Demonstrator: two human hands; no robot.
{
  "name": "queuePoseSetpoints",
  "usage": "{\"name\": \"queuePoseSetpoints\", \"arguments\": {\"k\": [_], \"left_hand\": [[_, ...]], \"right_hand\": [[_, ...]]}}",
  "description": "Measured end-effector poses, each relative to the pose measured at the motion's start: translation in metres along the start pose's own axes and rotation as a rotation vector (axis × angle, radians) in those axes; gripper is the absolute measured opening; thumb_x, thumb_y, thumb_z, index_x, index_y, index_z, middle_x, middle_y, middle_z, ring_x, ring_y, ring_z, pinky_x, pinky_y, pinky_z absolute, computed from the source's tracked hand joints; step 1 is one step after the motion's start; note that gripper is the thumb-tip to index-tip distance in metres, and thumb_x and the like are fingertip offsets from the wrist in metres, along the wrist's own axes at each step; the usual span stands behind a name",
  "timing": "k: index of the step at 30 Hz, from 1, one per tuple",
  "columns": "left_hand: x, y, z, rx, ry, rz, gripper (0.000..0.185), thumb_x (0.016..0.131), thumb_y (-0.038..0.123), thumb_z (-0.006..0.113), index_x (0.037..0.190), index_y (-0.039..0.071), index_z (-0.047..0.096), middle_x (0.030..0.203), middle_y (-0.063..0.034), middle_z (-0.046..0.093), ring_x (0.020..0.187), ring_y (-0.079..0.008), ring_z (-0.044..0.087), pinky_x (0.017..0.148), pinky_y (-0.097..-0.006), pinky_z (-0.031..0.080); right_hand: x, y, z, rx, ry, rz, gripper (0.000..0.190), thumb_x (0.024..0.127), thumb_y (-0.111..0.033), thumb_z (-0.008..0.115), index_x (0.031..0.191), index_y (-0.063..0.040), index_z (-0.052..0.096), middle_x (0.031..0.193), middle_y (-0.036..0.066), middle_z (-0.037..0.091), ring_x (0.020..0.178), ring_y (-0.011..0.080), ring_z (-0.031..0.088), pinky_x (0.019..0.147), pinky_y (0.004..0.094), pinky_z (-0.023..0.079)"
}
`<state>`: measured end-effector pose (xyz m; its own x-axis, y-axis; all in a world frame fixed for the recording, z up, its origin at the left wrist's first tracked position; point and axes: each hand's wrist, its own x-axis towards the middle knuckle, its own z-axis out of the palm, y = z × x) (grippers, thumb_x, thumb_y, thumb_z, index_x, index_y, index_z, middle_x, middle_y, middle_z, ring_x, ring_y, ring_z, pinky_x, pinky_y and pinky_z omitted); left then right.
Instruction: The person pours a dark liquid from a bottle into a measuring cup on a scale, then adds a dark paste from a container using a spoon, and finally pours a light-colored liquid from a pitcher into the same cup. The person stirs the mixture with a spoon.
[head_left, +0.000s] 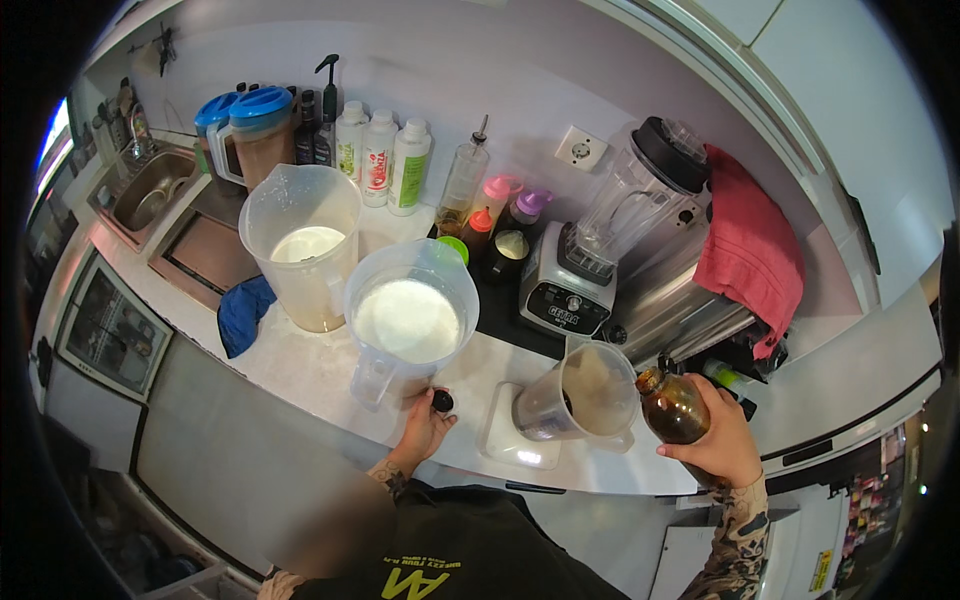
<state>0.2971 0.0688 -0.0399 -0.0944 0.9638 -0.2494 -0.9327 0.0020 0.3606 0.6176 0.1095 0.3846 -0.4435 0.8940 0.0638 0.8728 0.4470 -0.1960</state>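
Note:
In my left hand (424, 432) is a small black bottle cap (443, 401), held between the fingers near the counter's front edge. My right hand (724, 439) grips an amber bottle (675, 411) with dark contents. Its uncapped mouth tilts toward the rim of a clear plastic measuring jug (604, 390); I see no stream between them. That jug stands on a white digital scale (499, 439) with a lit display, and some dark matter shows low inside. Beside my left hand is a plastic jug of milky white liquid (409, 322). Behind it stands a larger jug, also partly filled with white (304, 281).
A Getra blender (574, 300), squeeze bottles (499, 195) and a glass bottle with a pourer (463, 176) line the back. A red cloth (750, 247) drapes over a steel container (667, 311). Leftward are white bottles (379, 157), blue-lidded pitchers (259, 124), a blue cloth (244, 315) and a sink (154, 187).

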Motion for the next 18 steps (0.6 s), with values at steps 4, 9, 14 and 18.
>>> {"name": "queuePoseSetpoints", "arguments": {"k": [4, 9, 14, 18], "left_hand": [[0.0006, 0.0012, 0.0013, 0.021, 0.001, 0.002, 0.024, 0.104, 0.038, 0.054, 0.11, 0.016, 0.061, 0.107, 0.0011, 0.063, 0.098, -0.0151, 0.058, 0.084, -0.0375, 0.046], [0.0004, 0.0011, 0.0011, 0.011, -0.013, 0.0, 0.023, 0.105, 0.038, 0.053, 0.11, 0.016, 0.061, 0.106, 0.0011, 0.063, 0.099, -0.0149, 0.058, 0.085, -0.0379, 0.047], [0.0007, 0.0006, -0.0001, 0.036, -0.013, 0.007, 0.023, 0.105, 0.038, 0.053, 0.11, 0.017, 0.06, 0.106, 0.0014, 0.062, 0.099, -0.015, 0.057, 0.086, -0.038, 0.047], [0.0, 0.0017, 0.0034, 0.027, 0.037, -0.019, 0.023, 0.104, 0.039, 0.053, 0.11, 0.018, 0.06, 0.107, 0.0019, 0.061, 0.1, -0.015, 0.057, 0.086, -0.0386, 0.046]], "right_hand": [[-0.0029, 0.0004, 0.002, 0.033, -0.003, 0.02, 0.101, 0.053, -0.038, 0.094, 0.138, -0.004, 0.053, 0.112, 0.02, 0.067, 0.1, 0.0385, 0.061, 0.091, 0.0427, 0.05], [-0.0046, 0.0026, 0.0004, 0.016, -0.029, 0.026, 0.099, 0.053, -0.038, 0.094, 0.137, -0.004, 0.054, 0.113, 0.019, 0.068, 0.099, 0.0385, 0.059, 0.091, 0.0429, 0.05], [-0.0056, 0.0056, 0.0007, -0.021, -0.043, -0.003, 0.098, 0.053, -0.036, 0.094, 0.137, -0.006, 0.055, 0.113, 0.017, 0.069, 0.099, 0.0379, 0.059, 0.091, 0.0428, 0.05], [-0.0063, 0.0066, 0.0008, -0.014, -0.064, 0.026, 0.097, 0.052, -0.036, 0.093, 0.138, -0.008, 0.055, 0.114, 0.016, 0.068, 0.099, 0.0372, 0.059, 0.091, 0.0424, 0.05]]}}
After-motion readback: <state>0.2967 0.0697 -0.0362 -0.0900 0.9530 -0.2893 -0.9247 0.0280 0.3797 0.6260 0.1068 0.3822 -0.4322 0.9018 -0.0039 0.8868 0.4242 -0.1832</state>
